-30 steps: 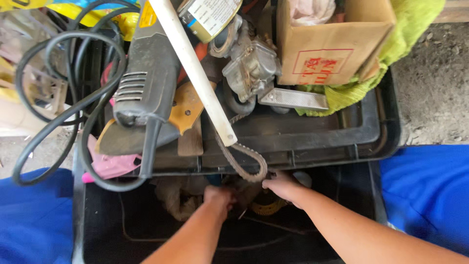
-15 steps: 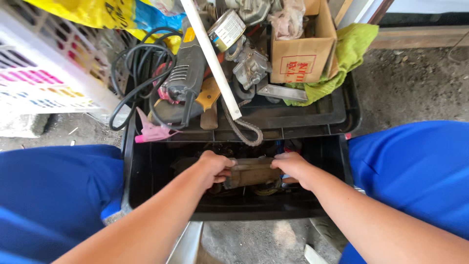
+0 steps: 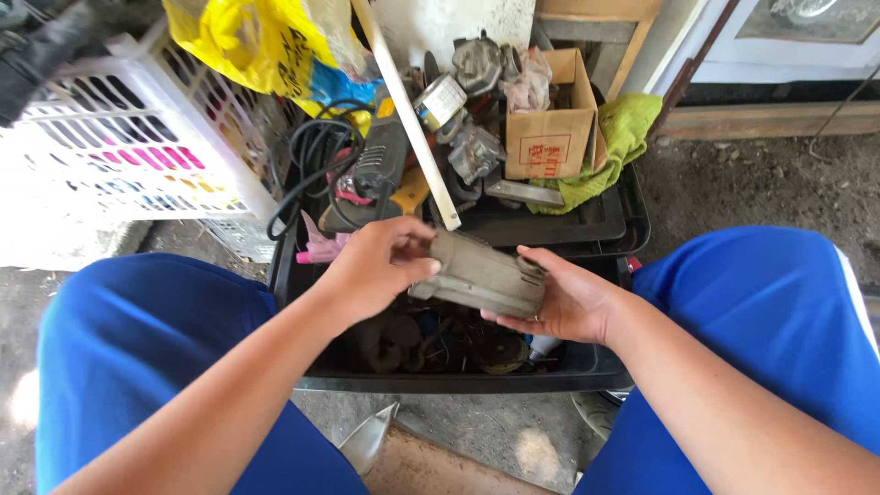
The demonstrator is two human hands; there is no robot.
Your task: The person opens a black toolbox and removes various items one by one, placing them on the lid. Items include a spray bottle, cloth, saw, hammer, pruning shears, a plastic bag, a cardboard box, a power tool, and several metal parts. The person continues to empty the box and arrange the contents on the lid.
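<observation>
A dusty grey tool casing (image 3: 478, 273) is held above the black bin (image 3: 458, 378) — gripped by the left hand (image 3: 376, 266), cradled in the right hand (image 3: 561, 301). It is lifted out (grimy parts (image 3: 431, 341) remain below) — nothing is set down yet.

Single head-worn view, looking steeply down and forward from close above the lap. Blue-clad knees (image 3: 165, 339) frame the bottom corners, the black toolbox (image 3: 458, 376) sits centre between them, and a white basket (image 3: 137, 137) fills the upper left. There's no second view, so nothing overlaps.
</observation>
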